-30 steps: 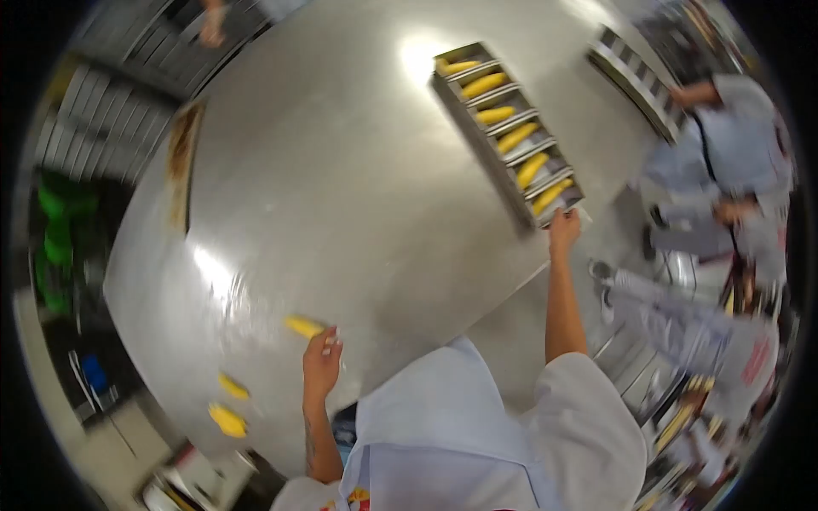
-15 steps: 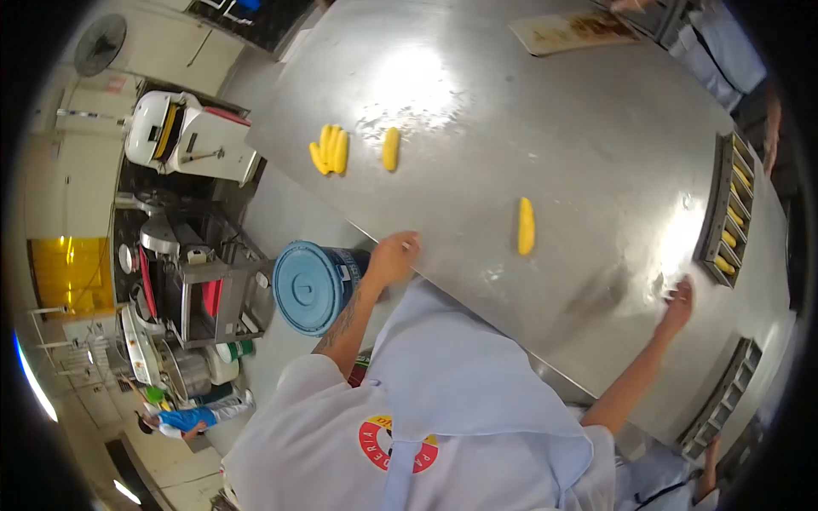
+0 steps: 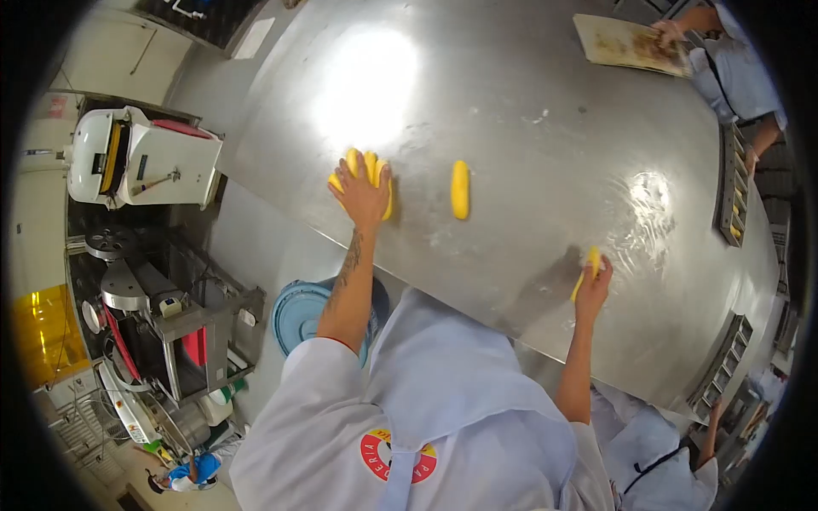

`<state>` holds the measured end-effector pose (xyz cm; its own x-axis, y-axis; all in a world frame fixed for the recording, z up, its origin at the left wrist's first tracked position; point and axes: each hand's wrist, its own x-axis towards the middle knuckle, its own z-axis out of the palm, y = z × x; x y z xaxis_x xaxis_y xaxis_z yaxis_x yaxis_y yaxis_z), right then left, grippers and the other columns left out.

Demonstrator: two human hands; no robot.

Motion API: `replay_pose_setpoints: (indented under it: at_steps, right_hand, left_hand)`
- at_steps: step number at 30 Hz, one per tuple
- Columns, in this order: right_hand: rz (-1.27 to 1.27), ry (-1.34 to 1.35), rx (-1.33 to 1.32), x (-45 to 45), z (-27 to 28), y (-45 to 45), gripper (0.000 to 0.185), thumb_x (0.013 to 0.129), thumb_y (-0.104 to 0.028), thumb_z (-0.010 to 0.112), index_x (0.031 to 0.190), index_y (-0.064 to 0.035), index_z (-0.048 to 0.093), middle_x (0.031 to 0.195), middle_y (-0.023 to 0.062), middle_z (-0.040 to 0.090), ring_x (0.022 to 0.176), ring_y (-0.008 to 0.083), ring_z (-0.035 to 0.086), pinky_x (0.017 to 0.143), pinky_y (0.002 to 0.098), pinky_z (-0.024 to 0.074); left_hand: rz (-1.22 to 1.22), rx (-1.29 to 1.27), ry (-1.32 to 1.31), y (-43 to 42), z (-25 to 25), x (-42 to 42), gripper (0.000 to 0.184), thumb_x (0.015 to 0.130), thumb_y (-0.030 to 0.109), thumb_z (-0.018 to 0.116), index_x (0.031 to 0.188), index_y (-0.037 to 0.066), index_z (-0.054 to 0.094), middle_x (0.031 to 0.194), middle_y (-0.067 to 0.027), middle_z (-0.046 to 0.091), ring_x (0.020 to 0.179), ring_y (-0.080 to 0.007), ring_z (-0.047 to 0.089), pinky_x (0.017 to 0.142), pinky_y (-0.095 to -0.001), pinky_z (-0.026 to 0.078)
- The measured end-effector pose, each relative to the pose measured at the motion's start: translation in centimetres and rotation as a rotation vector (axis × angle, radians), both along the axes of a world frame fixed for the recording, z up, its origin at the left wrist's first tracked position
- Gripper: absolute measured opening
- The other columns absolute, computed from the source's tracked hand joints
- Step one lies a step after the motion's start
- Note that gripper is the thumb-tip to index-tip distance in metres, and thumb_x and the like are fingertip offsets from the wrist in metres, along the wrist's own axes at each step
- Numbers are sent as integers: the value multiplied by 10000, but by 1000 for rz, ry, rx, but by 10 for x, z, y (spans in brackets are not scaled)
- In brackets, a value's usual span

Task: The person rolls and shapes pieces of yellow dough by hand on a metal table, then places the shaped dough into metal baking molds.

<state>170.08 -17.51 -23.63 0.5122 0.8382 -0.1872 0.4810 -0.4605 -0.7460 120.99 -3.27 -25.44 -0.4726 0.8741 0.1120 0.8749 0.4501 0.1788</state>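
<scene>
My left hand (image 3: 362,194) lies over a group of yellow dough pieces (image 3: 352,160) on the metal table (image 3: 528,187), its fingers spread across them. To its right a single yellow dough piece (image 3: 460,189) lies by itself. Near the table's front edge my right hand (image 3: 594,285) has its fingers closed round another yellow piece (image 3: 594,257), whose ends stick out past the fingers.
A compartmented metal tray (image 3: 730,187) holding yellow pieces is at the right edge, with another tray (image 3: 722,364) nearer. Co-workers stand beyond. A stained board (image 3: 626,44) lies at the back right. A blue lidded bin (image 3: 302,317) stands below the front edge.
My left hand has moved from the table's edge onto the grouped pieces. My right hand has moved left from near the filled tray and taken hold of a yellow piece.
</scene>
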Motion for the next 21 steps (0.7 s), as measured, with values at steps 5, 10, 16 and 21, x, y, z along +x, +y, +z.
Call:
replay_pose_setpoints:
  at_steps: [5, 10, 16, 21]
  right_hand:
    - [137, -357, 177, -71, -39, 49, 493, 989, -296, 595, 1365, 17, 534, 1285, 234, 607, 1178, 368, 582, 995, 425, 460]
    - [395, -212, -65, -227, 2, 147, 533, 940, -348, 643, 1333, 4, 571, 1272, 223, 593, 1174, 403, 553, 1010, 457, 432]
    - [454, -554, 207, -258, 12, 123, 619, 944, -333, 614, 1442, 1, 461, 1491, 260, 402, 1385, 426, 368, 1115, 588, 273]
    - [805, -630, 121, -309, -11, 154, 655, 974, -389, 540, 1464, 23, 407, 1546, 286, 320, 1444, 450, 280, 1159, 633, 182]
  left_hand:
    - [161, -12, -151, 2, -33, -70, 727, 976, 597, 454, 1509, 105, 425, 1575, -259, 302, 1487, -427, 209, 1168, -640, 133]
    - [-599, -150, -727, 41, 36, -36, 619, 856, 448, 719, 1358, 109, 591, 1394, -145, 570, 1388, -355, 415, 1137, -450, 329]
    - [-1307, -101, -65, 25, 45, 26, 632, 914, 490, 628, 1419, 123, 532, 1494, -130, 466, 1436, -345, 349, 1174, -566, 226]
    - [-725, -5, 33, 105, 5, -22, 703, 984, 554, 459, 1480, 55, 444, 1509, -293, 373, 1439, -443, 294, 1149, -663, 161]
